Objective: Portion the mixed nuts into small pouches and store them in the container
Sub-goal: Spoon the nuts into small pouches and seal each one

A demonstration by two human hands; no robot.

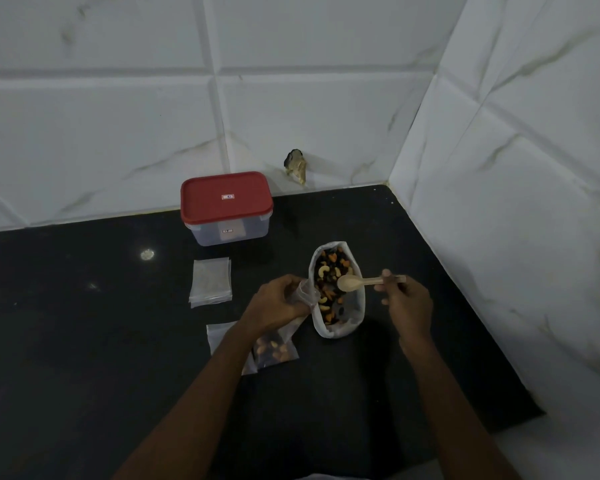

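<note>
A white bag of mixed nuts (357, 306) lies open on the black counter. My right hand (406, 303) pinches the handle of a wooden spoon (352, 282), whose empty bowl hovers over the nuts. My left hand (278, 304) grips the top of a clear small pouch (303, 292), held just left of the bag. Below that hand lies a pouch partly filled with nuts (274, 351), half hidden by my forearm. A clear container with a red lid (226, 199) stands shut near the back wall.
A stack of empty clear pouches (211, 285) lies left of the bag. Another empty pouch (219, 336) pokes out beside my left forearm. A broken patch in the tile (296, 167) marks the back wall. Tiled walls close in behind and on the right.
</note>
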